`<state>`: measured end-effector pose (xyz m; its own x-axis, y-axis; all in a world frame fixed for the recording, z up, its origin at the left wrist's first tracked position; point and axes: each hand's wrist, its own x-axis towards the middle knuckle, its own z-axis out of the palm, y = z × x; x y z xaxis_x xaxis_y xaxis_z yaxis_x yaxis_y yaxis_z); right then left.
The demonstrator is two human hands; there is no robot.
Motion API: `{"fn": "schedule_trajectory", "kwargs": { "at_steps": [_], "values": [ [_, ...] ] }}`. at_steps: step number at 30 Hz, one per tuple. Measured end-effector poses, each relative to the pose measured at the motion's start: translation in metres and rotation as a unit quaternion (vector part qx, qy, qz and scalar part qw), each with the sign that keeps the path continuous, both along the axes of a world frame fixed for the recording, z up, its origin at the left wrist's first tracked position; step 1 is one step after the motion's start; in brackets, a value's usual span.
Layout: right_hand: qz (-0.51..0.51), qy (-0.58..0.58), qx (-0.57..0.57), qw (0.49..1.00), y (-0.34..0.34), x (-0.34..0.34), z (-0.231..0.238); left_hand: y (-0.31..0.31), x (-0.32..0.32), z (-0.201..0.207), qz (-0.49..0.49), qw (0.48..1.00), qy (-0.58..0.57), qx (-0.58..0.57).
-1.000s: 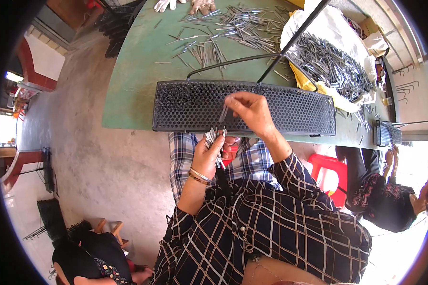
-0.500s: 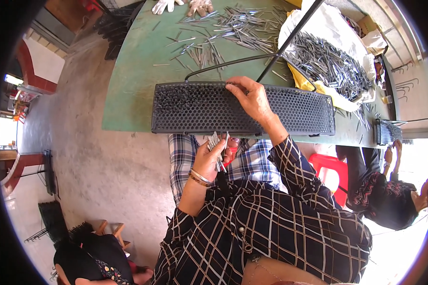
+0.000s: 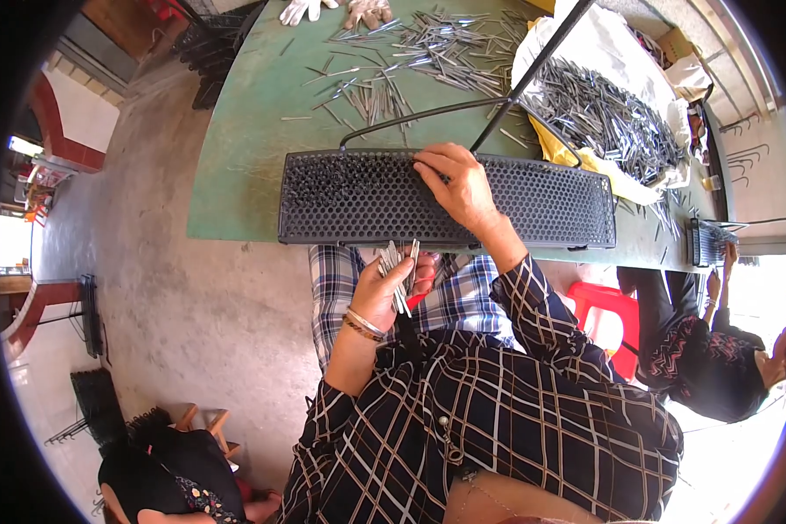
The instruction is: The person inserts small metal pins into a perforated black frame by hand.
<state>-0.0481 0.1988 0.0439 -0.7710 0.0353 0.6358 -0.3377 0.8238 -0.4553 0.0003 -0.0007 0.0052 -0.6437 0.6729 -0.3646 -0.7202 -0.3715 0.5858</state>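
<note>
A long black perforated metal panel [image 3: 533, 205] lies along the table's front edge, a black bent-rod frame [image 3: 428, 114] rising from its far side. Dark pieces [image 3: 323, 179] fill many holes toward its left end. My right hand [image 3: 465, 188] rests over the panel's middle, thumb and fingertips pinched near the far rim; whatever they grip is too small to make out. Just below the near edge, my left hand [image 3: 381, 288] is closed around a bundle of thin metal strips [image 3: 395, 266], their ends fanning upward.
Loose metal strips [image 3: 454, 52] are scattered over the green table [image 3: 244, 166]. At the right, a white and yellow sack [image 3: 603, 52] holds a heap of them. Gloves [image 3: 367, 12] lie at the far edge. Co-workers sit right and lower left; a red stool [image 3: 604, 301] stands nearby.
My right hand shifts very slightly over the same part of the panel. My left hand moves a little, still holding the strips. The panel stays in place.
</note>
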Motion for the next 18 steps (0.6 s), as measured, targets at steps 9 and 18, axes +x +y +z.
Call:
{"fn": "schedule_trajectory", "kwargs": {
  "at_steps": [9,18],
  "values": [
    [-0.010,-0.016,0.021,1.000,-0.002,0.001,-0.006,0.002,-0.002,0.003,-0.003,1.000,-0.004,-0.014],
    [0.139,-0.279,-0.208,0.927,-0.018,0.039,0.017,0.005,-0.003,0.013,0.060,0.998,0.010,0.007]
  ]
}}
